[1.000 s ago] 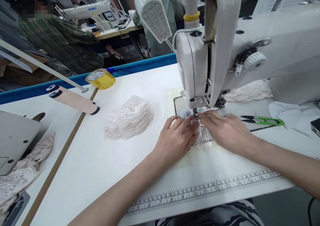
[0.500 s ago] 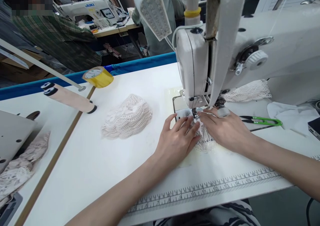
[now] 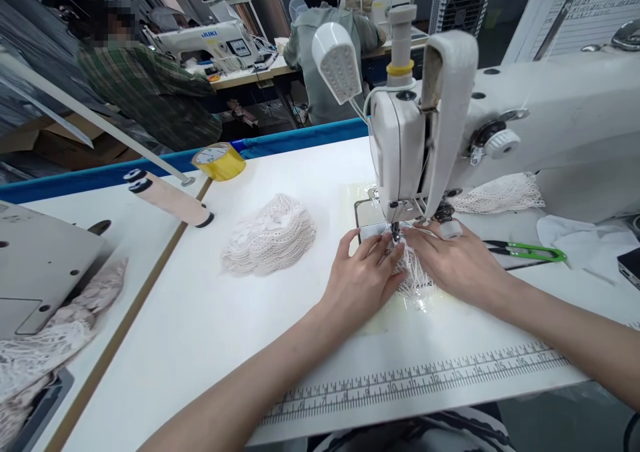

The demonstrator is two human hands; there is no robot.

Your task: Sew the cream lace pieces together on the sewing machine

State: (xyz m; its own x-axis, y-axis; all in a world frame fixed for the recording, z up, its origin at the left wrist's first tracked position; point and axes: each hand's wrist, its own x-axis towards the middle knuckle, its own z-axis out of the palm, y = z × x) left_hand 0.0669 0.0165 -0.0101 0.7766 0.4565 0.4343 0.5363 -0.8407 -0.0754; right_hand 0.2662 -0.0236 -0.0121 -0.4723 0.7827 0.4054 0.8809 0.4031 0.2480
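You've got open, rough-looking lace (image 3: pixel 414 273) lying on a smooth matt white table (image 3: pixel 210 319), under a glossy painted sewing machine (image 3: pixel 550 125) with shiny metal bits.

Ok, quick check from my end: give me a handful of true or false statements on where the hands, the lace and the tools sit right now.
1. Both hands press a lace piece flat at the needle of the sewing machine. True: the left hand and the right hand lie on it.
2. The green thread snips are in the right hand. False: they lie on the table, to the right of that hand.
3. A pile of lace pieces lies left of the left hand. True.
4. The yellow tape roll sits on that pile. False: it stands apart, near the table's far edge.
5. A ruler scale runs along the table's near edge. True.
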